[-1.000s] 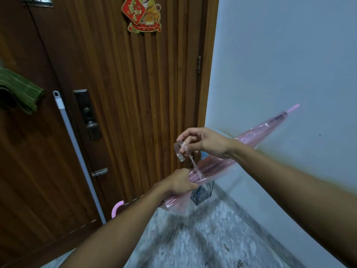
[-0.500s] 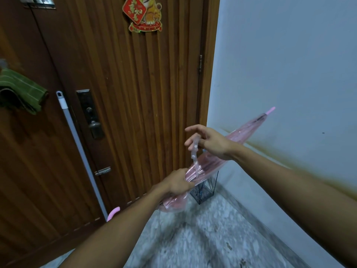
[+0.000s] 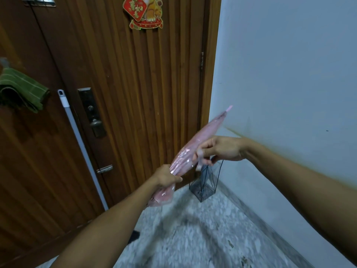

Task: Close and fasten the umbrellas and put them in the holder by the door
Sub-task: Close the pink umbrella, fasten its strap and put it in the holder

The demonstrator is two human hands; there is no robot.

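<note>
Two hands hold one folded pink umbrella point(image 3: 201, 140) slantwise in front of the door point(image 3: 135, 93), its tip up and to the right against the wall point(image 3: 289, 74), its lower end down and to the left. The left hand point(image 3: 167, 176) reaches in from the bottom left with the forearm stretched out, and its fingers are curled tight round the gathered canopy near the lower end. The right hand point(image 3: 222, 149) comes in from the right with the arm nearly level. Its fingers are bent and pinch a pale strap point(image 3: 200, 160) at the umbrella's underside, roughly midway along the canopy. How the strap runs round the canopy cannot be made out, as it is blurred and partly covered by the fingers.

Below the right hand a dark wire holder point(image 3: 204, 188) stands on the speckled floor point(image 3: 193, 238) in the corner between door and wall. The umbrella is above it, not in it. The holder's upper part is partly hidden behind the right hand and the umbrella.

The umbrella's handle is out of sight behind the left forearm. A grey pole point(image 3: 83, 149) leans against the door to the left of the lock point(image 3: 92, 113), its foot hidden by the left arm. A green cloth point(image 3: 21, 89) hangs at the left edge, cut off by the frame. A red decoration point(image 3: 144, 12) is on the door near the top.
</note>
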